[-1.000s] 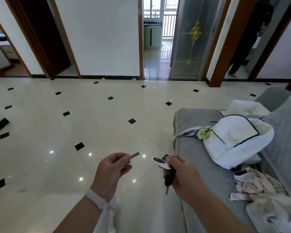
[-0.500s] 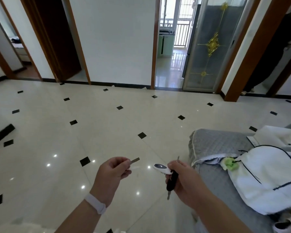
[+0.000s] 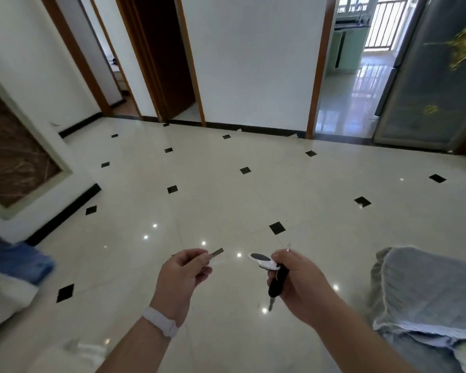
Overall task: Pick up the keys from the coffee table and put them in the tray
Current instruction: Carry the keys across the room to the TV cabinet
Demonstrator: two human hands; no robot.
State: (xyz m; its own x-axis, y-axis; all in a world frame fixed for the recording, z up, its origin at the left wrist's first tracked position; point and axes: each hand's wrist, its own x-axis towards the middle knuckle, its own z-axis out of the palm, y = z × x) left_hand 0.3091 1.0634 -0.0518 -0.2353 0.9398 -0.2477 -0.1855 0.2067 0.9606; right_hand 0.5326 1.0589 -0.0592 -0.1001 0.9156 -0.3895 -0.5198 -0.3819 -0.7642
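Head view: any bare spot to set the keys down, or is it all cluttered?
No tray or table in view. Bare floor runs open from the hands to the doorways. The sofa arm at right is bare grey fabric. Blurred blue and white items crowd the lower left. Both hands are full: left pinches a key, right holds the fobs.

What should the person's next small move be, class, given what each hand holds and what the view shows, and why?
Probably keep carrying and turn to look for the tray. The left hand pinches a single key, and the right hand grips a bunch with a white fob and a black key. Only tiled floor and a grey sofa show; no tray is in view.
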